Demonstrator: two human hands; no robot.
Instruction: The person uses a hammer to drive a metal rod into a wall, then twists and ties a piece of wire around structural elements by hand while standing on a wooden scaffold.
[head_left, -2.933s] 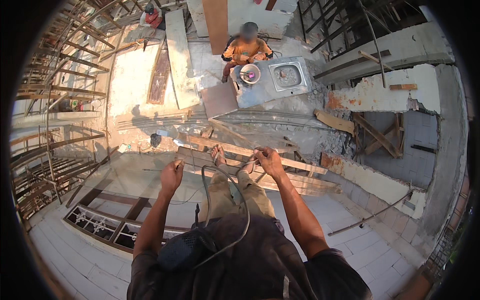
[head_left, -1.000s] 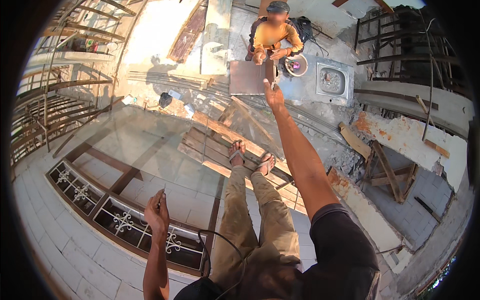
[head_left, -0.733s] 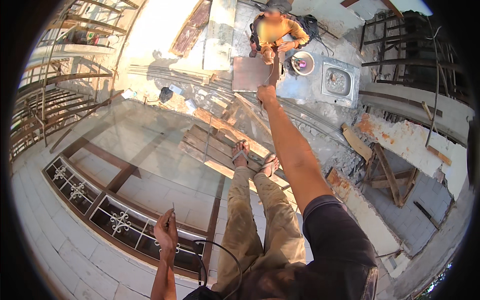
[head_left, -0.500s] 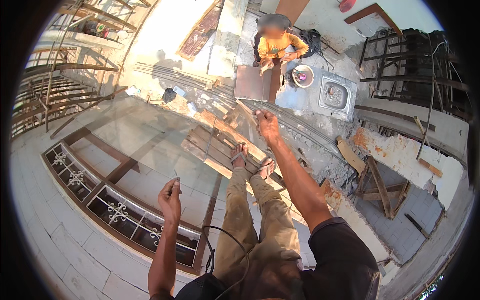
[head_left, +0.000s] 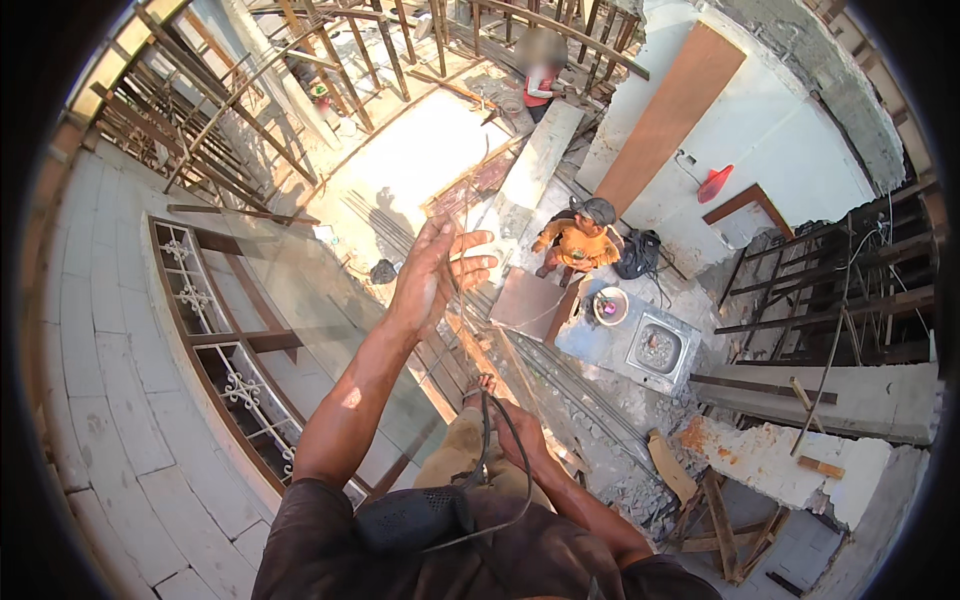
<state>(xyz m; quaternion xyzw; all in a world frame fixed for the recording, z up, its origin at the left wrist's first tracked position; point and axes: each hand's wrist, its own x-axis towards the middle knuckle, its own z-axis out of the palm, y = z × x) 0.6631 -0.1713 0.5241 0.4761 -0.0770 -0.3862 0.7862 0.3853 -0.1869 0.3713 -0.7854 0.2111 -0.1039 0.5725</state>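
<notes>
My left hand [head_left: 440,272] is raised over the planks with its fingers spread. A thin strand [head_left: 459,295], string or wire, shows along its palm; I cannot tell whether the thumb pins it. Lower down, close to my body, my right hand [head_left: 512,432] is bent inward in front of my trousers. A black cable [head_left: 527,480] loops across it, and its fingers are largely hidden, so any thing in them cannot be made out. Below my hands lie wooden planks [head_left: 432,375] where I stand.
To the left, a brown window frame with white grilles [head_left: 240,390] stands beside a block wall [head_left: 110,350]. Ahead, a person in orange [head_left: 580,245] is near a bucket [head_left: 609,306] and a metal sink [head_left: 657,350]. Long rods [head_left: 590,390] cross the rubble; another person [head_left: 540,88] is farther off.
My left hand has risen and its pinch on a small thin piece has opened. My right hand has drawn back from its outstretched pinch toward my body. The view has tilted up.
</notes>
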